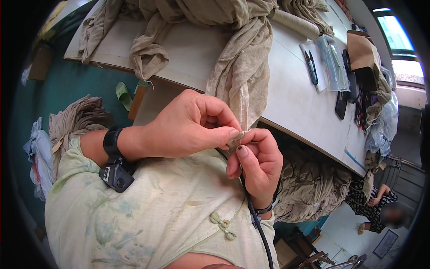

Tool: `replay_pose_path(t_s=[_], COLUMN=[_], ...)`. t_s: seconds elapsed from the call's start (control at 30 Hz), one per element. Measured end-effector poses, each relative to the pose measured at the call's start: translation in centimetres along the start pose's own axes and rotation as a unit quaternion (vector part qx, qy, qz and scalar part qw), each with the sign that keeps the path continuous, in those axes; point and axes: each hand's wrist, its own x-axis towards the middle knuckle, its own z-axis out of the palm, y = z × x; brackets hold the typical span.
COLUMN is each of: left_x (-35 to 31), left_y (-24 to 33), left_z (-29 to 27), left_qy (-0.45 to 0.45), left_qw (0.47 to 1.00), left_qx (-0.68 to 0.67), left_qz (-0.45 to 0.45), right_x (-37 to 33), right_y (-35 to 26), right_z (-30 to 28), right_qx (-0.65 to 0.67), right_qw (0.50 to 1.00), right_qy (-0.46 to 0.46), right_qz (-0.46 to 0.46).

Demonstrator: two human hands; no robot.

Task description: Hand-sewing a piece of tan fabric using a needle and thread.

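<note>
A beige knitted garment (244, 67) hangs off the table's near edge, and its narrow end reaches down to my fingers. My left hand (192, 123) comes from the left, with thumb and forefinger pinching the edge of that knit. Just right of it, my right hand (257, 157) is closed, its thumb and forefinger on the same edge. A fine thread seems to run between the fingertips; whether a needle is there is too small to tell. A black cable (253, 208) passes down beside my right wrist.
The white table (295, 80) carries more beige knitwear (210, 11), a fabric roll (295, 23), thread snips (311, 67), a clear plastic box (332, 62) and a dark phone (341, 105). Knit piles (309, 188) lie below right. A green slipper (123, 95) is on the floor. Another person (371, 201) is far right.
</note>
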Motion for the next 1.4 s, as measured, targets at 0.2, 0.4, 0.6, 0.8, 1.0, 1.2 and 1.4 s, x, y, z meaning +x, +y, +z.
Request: replay_pose_path(t_s=[0.2,0.4,0.6,0.8,1.0,1.2,1.4], left_x=[0.0,0.0,-0.1,-0.1,-0.2,-0.2,-0.3], left_y=[-0.1,-0.1,-0.2,0.6,0.7,0.6,0.4], left_z=[0.0,-0.2,-0.4,0.0,-0.3,-0.5,-0.5], left_qy=[-0.009,-0.008,-0.015,-0.001,0.025,0.040,0.066], left_qw=[1.000,0.997,0.985,0.996,0.995,0.995,0.995], left_qx=[-0.013,0.072,0.166,0.080,0.068,0.042,0.024], left_qz=[0.010,0.017,0.050,-0.030,-0.064,-0.075,-0.071], right_x=[0.1,1.0,1.9,-0.8,-4.2,-6.5,-6.4], right_y=[-0.5,-1.2,-1.8,-5.2,-8.5,-7.8,-7.3], right_z=[0.4,-0.2,0.7,-2.9,-7.8,-10.7,-10.5], right_qx=[0.018,-0.302,-0.419,0.063,0.218,0.126,0.097], right_qw=[1.000,0.924,0.854,0.944,0.838,0.782,0.762], right_qy=[0.016,0.131,0.074,0.057,0.131,0.191,0.238], right_qz=[-0.012,-0.196,-0.300,-0.320,-0.484,-0.579,-0.594])
